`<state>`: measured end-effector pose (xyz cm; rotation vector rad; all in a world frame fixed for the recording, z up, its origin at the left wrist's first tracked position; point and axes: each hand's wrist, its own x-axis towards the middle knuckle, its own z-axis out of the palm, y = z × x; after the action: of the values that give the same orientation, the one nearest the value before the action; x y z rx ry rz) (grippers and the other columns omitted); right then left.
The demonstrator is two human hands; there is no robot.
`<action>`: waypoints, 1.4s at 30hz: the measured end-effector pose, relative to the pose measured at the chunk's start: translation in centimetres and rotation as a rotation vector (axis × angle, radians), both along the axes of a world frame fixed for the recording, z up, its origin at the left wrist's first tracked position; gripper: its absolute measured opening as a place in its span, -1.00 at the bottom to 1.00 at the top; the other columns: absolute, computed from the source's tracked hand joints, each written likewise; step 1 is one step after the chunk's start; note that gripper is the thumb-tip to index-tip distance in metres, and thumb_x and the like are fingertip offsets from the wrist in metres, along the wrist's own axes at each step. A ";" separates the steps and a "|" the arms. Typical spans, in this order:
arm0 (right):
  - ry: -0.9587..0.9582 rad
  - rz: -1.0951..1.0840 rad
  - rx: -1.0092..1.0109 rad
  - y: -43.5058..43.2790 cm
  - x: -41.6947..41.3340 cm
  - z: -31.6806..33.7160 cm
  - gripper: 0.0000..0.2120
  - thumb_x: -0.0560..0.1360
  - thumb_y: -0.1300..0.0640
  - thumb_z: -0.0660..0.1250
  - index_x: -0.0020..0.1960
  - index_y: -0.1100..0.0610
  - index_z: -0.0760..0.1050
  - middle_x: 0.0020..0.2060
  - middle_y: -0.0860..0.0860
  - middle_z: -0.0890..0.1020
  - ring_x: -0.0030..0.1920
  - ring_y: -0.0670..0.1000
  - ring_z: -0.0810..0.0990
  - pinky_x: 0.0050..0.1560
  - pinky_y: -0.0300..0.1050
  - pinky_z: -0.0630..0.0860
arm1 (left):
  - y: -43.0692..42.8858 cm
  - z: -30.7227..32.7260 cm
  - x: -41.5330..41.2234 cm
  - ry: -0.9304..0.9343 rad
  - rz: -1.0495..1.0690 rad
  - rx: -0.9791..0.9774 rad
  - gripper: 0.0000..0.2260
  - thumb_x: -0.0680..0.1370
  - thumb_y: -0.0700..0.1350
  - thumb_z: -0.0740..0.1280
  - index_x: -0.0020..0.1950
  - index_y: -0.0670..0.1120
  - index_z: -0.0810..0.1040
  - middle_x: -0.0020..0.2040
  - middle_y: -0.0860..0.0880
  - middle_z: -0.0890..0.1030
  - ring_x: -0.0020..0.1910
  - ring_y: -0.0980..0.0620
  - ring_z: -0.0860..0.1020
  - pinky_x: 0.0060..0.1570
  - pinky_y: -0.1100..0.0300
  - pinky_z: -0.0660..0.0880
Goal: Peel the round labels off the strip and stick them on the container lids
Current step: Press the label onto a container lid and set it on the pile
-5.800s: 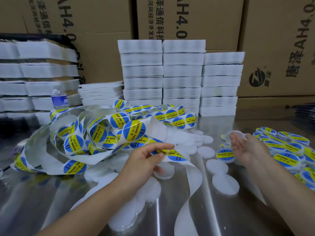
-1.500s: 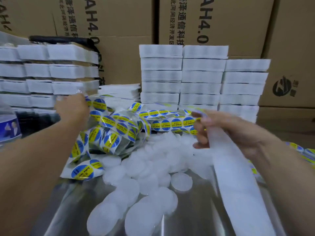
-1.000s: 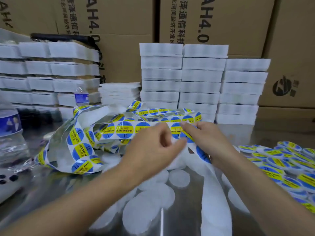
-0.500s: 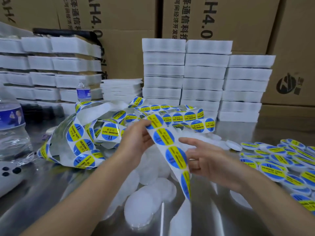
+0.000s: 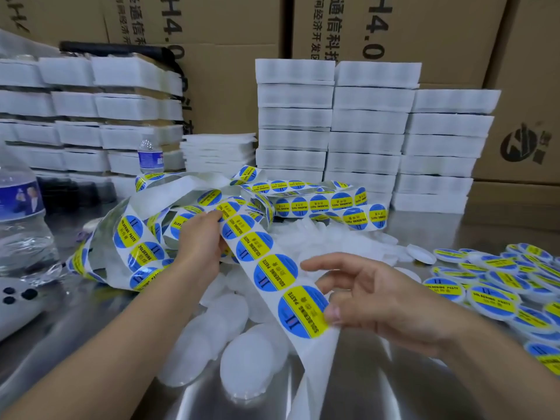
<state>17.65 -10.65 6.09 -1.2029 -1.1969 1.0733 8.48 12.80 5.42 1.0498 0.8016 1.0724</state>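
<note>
A long white backing strip (image 5: 257, 253) carries round blue-and-yellow labels and runs diagonally between my hands. My left hand (image 5: 201, 247) grips the strip's upper part near the tangled pile of strip (image 5: 145, 237). My right hand (image 5: 372, 301) pinches the edge of the lowest label (image 5: 303, 312) with thumb and fingers. Below that label the bare strip hangs down toward me. Plain white lids (image 5: 251, 362) lie heaped on the metal table under the strip. Labelled lids (image 5: 491, 301) are spread at the right.
Stacks of white foam trays (image 5: 363, 131) stand at the back, with more (image 5: 75, 116) at the left, in front of cardboard boxes (image 5: 424, 31). A large water bottle (image 5: 21, 219) and a grey controller (image 5: 18, 301) sit at the left; a small bottle (image 5: 150, 157) stands behind.
My right hand has slid down the strip and now pinches the lowest label. My left hand keeps its hold higher up; the strip is pulled straighter toward me.
</note>
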 end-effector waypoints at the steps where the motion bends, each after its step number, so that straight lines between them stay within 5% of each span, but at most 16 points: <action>1: -0.006 0.000 -0.007 0.0 -0.2 -0.1 -0.61 0.28 0.35 0.41 0.04 0.01 0.64 -0.19 0.01 0.64 -0.26 -0.09 0.61 -0.17 -0.24 0.54 | 0.2 0.0 -0.1 -0.008 0.022 -0.005 -0.88 0.54 -0.21 0.25 -0.19 -0.07 0.39 -0.24 -0.13 0.42 -0.26 -0.06 0.43 -0.19 0.03 0.35; 13: -0.153 -0.250 -0.025 0.5 -1.3 -0.5 -0.70 0.33 0.37 0.46 -0.06 0.02 0.69 -0.24 0.02 0.63 -0.22 -0.07 0.62 -0.16 -0.31 0.54 | 1.1 -0.8 0.1 0.107 0.036 0.082 -0.87 0.54 -0.17 0.24 -0.20 -0.05 0.36 -0.19 -0.13 0.50 -0.20 -0.06 0.46 -0.14 0.02 0.40; 19: -0.264 -0.271 -0.077 0.5 -1.7 -0.6 -0.76 0.35 0.26 0.48 -0.15 -0.08 0.69 -0.32 -0.08 0.69 -0.25 -0.16 0.65 -0.20 -0.42 0.47 | 1.0 -1.1 0.1 0.139 0.037 0.152 -0.74 0.55 -0.20 0.25 -0.34 -0.07 0.36 -0.43 -0.02 0.50 -0.46 0.00 0.47 -0.33 0.12 0.39; 22: -0.283 -0.253 -0.095 0.5 -1.7 -0.6 -0.79 0.35 0.26 0.47 -0.16 -0.06 0.69 -0.32 -0.06 0.70 -0.25 -0.17 0.66 -0.20 -0.42 0.47 | 1.0 -1.3 0.3 0.158 0.055 0.173 -0.90 0.57 -0.17 0.24 -0.08 -0.18 0.52 -0.31 -0.07 0.50 -0.43 0.01 0.46 -0.36 0.15 0.36; 24: -0.282 -0.265 -0.096 0.5 -1.7 -0.6 -0.79 0.35 0.26 0.48 -0.16 -0.06 0.69 -0.32 -0.06 0.70 -0.25 -0.18 0.65 -0.19 -0.42 0.47 | 1.2 -1.3 0.2 0.180 0.097 0.191 -0.77 0.57 -0.16 0.25 0.18 -0.24 0.43 -0.22 -0.10 0.50 -0.38 0.00 0.46 -0.38 0.15 0.37; 28: -0.269 -0.328 -0.061 0.6 -1.5 -0.8 -0.77 0.37 0.25 0.47 -0.13 -0.09 0.68 -0.31 -0.13 0.68 -0.24 -0.21 0.63 -0.22 -0.45 0.45 | 0.4 -0.8 -0.3 0.216 0.110 0.366 -0.52 0.60 -0.12 0.21 0.48 0.16 0.19 0.05 0.03 0.50 -0.32 0.04 0.55 -0.42 0.20 0.50; 31: -0.285 -0.345 -0.044 0.8 -1.4 -0.9 -0.79 0.42 0.25 0.42 -0.10 -0.06 0.66 -0.19 -0.07 0.71 -0.12 -0.10 0.68 -0.10 -0.31 0.56 | -0.8 -0.7 0.0 0.263 0.005 0.480 -0.66 0.59 -0.11 0.21 0.33 0.16 0.43 -0.22 -0.05 0.55 -0.41 0.02 0.50 -0.51 0.28 0.44; 34: -0.305 -0.335 -0.028 0.8 -1.3 -0.9 -0.80 0.42 0.28 0.41 -0.16 -0.02 0.67 -0.20 0.00 0.71 -0.17 -0.08 0.67 -0.12 -0.28 0.56 | -1.8 -0.7 0.2 0.273 -0.095 0.486 -0.84 0.57 -0.10 0.28 -0.01 0.10 0.64 -0.06 -0.01 0.65 -0.22 -0.01 0.60 -0.28 0.15 0.53; 38: -0.253 -0.329 0.020 0.7 -1.0 -1.0 -0.83 0.37 0.29 0.45 -0.24 0.02 0.68 -0.30 0.04 0.70 -0.28 -0.10 0.65 -0.25 -0.31 0.52 | -1.8 -0.6 0.2 0.283 -0.112 0.456 -0.73 0.53 -0.22 0.31 -0.21 0.15 0.62 0.01 0.00 0.64 -0.19 0.01 0.64 -0.10 0.03 0.59; 42: -0.385 -0.385 0.079 0.8 -0.7 -0.9 -0.87 0.32 0.18 0.50 -0.29 -0.06 0.68 -0.27 -0.14 0.66 -0.29 -0.19 0.58 -0.24 -0.38 0.47 | -1.8 -0.7 0.2 0.245 -0.092 0.437 -0.70 0.54 -0.28 0.30 -0.19 0.13 0.61 0.03 -0.01 0.62 -0.29 0.10 0.63 -0.25 0.17 0.61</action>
<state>16.94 -9.83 5.17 -1.5461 -1.2136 0.5161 8.64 10.96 4.72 1.5965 0.7178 1.0778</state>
